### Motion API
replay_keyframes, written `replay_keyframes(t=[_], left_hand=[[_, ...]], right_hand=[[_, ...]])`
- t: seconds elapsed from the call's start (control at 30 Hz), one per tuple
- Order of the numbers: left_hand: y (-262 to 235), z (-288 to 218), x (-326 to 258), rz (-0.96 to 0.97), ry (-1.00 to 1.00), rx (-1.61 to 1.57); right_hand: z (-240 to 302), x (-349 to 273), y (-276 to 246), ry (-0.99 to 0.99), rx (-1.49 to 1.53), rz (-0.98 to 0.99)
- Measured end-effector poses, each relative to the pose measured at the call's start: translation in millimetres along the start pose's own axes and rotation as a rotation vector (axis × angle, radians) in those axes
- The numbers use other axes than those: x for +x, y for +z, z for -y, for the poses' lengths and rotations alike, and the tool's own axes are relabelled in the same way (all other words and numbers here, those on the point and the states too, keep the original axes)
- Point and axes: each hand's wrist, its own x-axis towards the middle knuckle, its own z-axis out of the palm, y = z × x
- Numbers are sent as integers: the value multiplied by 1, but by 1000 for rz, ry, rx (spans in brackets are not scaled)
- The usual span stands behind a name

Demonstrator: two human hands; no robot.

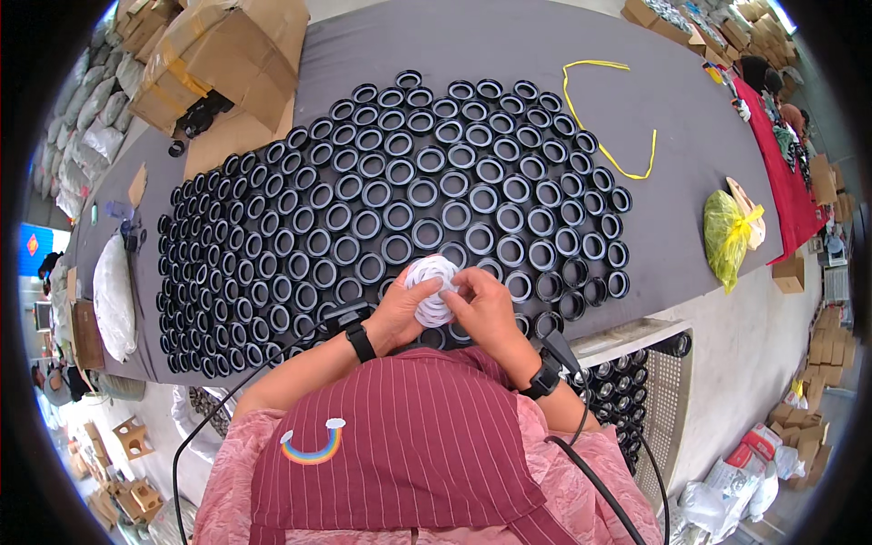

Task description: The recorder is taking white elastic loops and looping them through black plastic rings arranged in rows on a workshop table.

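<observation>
Left hand (397,313): is gripping the left side of a bunch of white rings (431,289), fingers curled closed around it.
Right hand (481,307): is pinching the right side of the same bunch, fingertips closed on its edge as if picking one ring loose.
White rings: are being held just above the near edge of the field of black rings (391,204), over its front rows.
Black rings: are lying flat in tight rows on the grey table (690,209), most touching their neighbours.
Risk, bunch: several white rings are likely to slip out together, since both grips sit on its rim only.
Risk, rows: a dropped ring or a dipping wrist could be nudging the front black rings out of line.
Risk, cables: the black cables (581,454) trailing from the wristbands beside the near table edge could be snagging there.
</observation>
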Motion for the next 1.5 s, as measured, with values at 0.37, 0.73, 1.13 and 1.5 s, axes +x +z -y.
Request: replay_keyframes(t=[0.37, 0.73, 1.13, 1.5], left_hand=[[-5, -8, -8, -32, -75, -57], [1, -11, -9, -32, -83, 3], [-2, -12, -13, -26, -91, -1], [0, -10, -10, 18, -118, 0]], right_hand=[[-33, -8, -37, 639, 866, 54], [-125, -57, -97, 804, 19, 220], [-139, -58, -71, 583, -379, 213], [-80, -44, -57, 463, -467, 163]])
